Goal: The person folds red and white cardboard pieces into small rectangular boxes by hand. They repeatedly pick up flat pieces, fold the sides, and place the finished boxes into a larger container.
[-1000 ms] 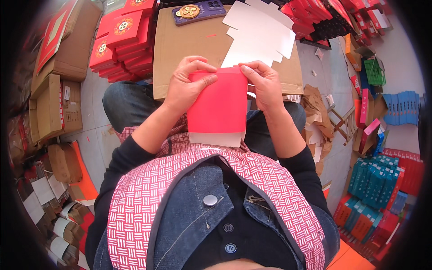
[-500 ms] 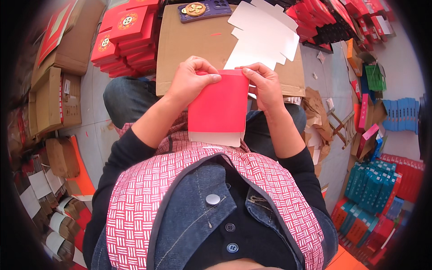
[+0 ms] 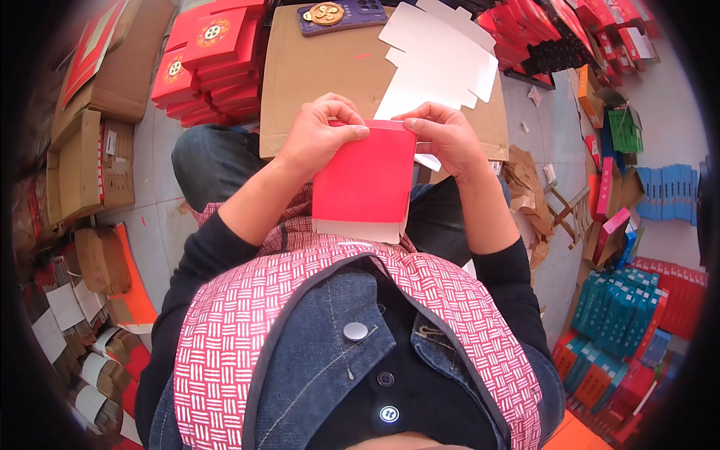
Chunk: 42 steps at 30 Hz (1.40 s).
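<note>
Between my hands, in front of my lap, is a red cardboard box [image 3: 362, 176] with a pale flap sticking out at its near end. My left hand [image 3: 324, 135] pinches the far left corner, thumb on top. At the far right corner my right hand [image 3: 446, 139] has thumb and forefinger closed on the edge. A narrow paler strip shows along the far edge between the two thumbs. The box's underside is hidden. Just beyond the hands, unfolded white box blanks [image 3: 442, 56] lie on a brown cardboard surface [image 3: 322, 75].
A phone [image 3: 341, 15] with a gold round ornament lies at the surface's far edge. Stacked red boxes [image 3: 217, 45] stand to its left. At right are crumpled brown paper [image 3: 529, 195], a green basket [image 3: 625, 130] and teal boxes [image 3: 619, 307]. Open cartons [image 3: 112, 165] stand at left.
My right hand has shifted slightly inward along the far edge, and its forearm has swung a little right. The far-edge strip shows wider. My left hand keeps its pinch.
</note>
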{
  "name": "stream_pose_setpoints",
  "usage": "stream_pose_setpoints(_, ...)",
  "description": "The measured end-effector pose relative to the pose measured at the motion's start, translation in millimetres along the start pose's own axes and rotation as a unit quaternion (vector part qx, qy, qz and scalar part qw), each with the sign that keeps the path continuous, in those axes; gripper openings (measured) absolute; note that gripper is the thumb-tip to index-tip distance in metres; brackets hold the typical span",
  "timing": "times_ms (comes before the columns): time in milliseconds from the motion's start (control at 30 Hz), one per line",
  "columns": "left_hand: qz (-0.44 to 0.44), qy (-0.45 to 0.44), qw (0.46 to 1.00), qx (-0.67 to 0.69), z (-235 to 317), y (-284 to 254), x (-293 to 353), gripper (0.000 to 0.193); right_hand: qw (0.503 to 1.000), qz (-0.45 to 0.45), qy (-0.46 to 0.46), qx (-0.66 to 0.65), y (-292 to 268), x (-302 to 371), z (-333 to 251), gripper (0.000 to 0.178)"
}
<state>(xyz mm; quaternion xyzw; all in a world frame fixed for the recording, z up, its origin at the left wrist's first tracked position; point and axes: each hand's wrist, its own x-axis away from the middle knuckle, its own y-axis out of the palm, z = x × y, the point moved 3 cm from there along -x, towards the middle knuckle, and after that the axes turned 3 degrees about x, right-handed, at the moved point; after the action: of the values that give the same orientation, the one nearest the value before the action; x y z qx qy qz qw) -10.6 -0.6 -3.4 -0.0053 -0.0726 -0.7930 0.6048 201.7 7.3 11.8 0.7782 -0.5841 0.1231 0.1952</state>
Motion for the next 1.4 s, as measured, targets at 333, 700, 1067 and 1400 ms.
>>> stream_pose_setpoints(333, 0.031, 0.005, 0.999, -0.009, -4, -4, 2, 0.009, 0.999, -0.017, -0.031, 0.013, -2, -1, 11, 0.023)
stream_pose_setpoints(700, 0.033, 0.037, 0.997, -0.058, 1, -5, -4, 0.007, 0.999, -0.024, -0.042, -0.011, 2, -8, 12, 0.014)
stream_pose_setpoints(1067, -0.026, 0.152, 0.875, -0.458, 29, 49, -15, 0.013, 0.998, 0.021, -0.010, -0.065, 4, -10, 25, 0.012)
stream_pose_setpoints(1400, 0.000, 0.141, 0.933, -0.330, 18, 48, -21, 0.011, 0.993, -0.082, -0.077, -0.041, 0, 1, 29, 0.026)
